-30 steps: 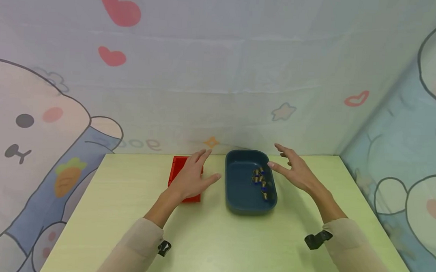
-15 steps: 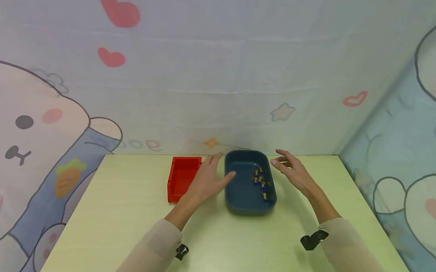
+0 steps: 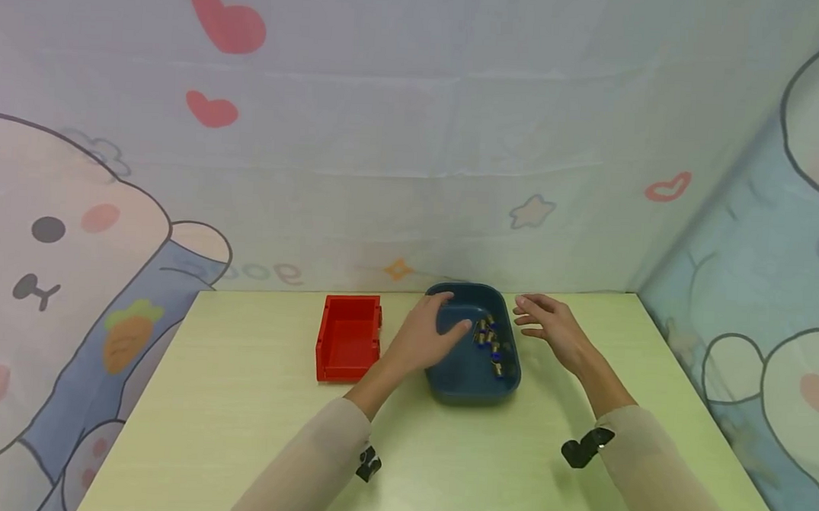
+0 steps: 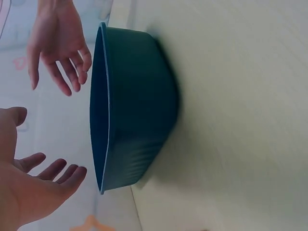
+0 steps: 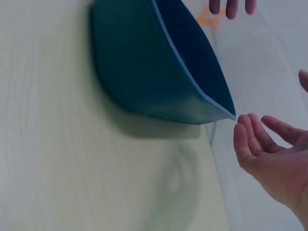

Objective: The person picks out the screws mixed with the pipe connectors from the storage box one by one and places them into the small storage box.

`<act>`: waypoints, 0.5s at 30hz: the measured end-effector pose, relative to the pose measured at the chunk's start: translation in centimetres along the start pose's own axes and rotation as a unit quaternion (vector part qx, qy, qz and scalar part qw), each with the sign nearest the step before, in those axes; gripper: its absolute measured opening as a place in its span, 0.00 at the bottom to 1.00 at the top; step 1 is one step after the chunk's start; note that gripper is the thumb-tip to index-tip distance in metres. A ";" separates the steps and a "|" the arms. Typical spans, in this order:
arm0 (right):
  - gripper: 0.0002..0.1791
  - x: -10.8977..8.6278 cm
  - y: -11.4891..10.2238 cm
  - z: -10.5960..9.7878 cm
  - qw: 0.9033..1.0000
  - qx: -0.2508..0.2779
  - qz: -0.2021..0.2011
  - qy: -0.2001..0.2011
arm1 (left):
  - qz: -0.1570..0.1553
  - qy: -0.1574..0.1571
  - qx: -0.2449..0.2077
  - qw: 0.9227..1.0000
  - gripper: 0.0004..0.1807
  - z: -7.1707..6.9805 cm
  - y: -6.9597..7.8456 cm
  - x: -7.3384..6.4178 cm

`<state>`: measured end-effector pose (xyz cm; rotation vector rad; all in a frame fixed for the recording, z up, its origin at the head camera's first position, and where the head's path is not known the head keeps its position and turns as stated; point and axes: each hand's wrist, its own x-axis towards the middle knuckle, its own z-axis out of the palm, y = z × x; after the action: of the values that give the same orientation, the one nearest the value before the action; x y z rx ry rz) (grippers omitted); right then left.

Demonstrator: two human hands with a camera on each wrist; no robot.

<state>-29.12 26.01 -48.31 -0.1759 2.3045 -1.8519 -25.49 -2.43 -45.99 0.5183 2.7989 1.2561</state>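
A dark blue rectangular tub [image 3: 455, 379] stands on the table, also large in the left wrist view as a tub wall [image 4: 139, 101]. Inside it, toward its right side, lie several small brass-coloured pieces with blue parts [image 3: 489, 341]. My left hand [image 3: 423, 334] hovers over the tub's left rim, fingers spread and holding nothing. Just beyond the right rim is my right hand [image 3: 550, 326], its fingers loosely bent and nothing in them. The right wrist view has this right hand [image 5: 279, 154] beside the tub's corner, palm turned toward it.
A red open-fronted bin [image 3: 348, 340] sits on the table to the left of the tub. Behind the pale wooden table [image 3: 238, 400] hangs a printed cloth [image 3: 358, 169], with more of it along both sides. Each sleeve carries a small black camera [image 3: 586, 448].
My left hand has moved right, from over the red bin to over the tub's left rim, uncovering the bin. My right hand has dropped slightly and its fingers have drawn closer together.
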 end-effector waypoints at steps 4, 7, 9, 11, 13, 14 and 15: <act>0.44 0.3 0.0 0.0 1.000 -0.008 0.025 0.006 | -0.005 -0.005 -0.032 0.999 0.37 0.8 0.2 1.0; 0.45 0.5 0.2 0.0 0.999 -0.010 0.043 0.003 | -0.023 -0.013 -0.050 0.998 0.35 1.3 0.5 1.5; 0.46 0.5 0.4 0.0 0.999 -0.006 0.053 0.000 | -0.043 -0.015 -0.062 0.997 0.34 1.6 0.8 2.0; 0.46 0.5 0.5 -0.1 0.998 -0.001 0.060 -0.003 | -0.060 -0.015 -0.072 0.995 0.34 1.8 1.1 2.4; 0.44 0.6 0.7 -0.1 0.998 0.006 0.067 -0.003 | -0.069 -0.014 -0.078 0.994 0.34 2.1 1.3 2.8; 0.43 0.6 0.8 -0.1 0.997 0.010 0.070 -0.002 | -0.070 -0.015 -0.081 0.994 0.33 2.3 1.3 3.0; 0.42 0.7 0.9 0.0 0.997 0.013 0.073 -0.002 | -0.071 -0.015 -0.081 0.994 0.33 2.5 1.4 3.1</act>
<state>-29.77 26.10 -49.21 -0.0073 2.2244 -1.8062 -27.66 1.18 -46.29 0.3199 2.6253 1.4145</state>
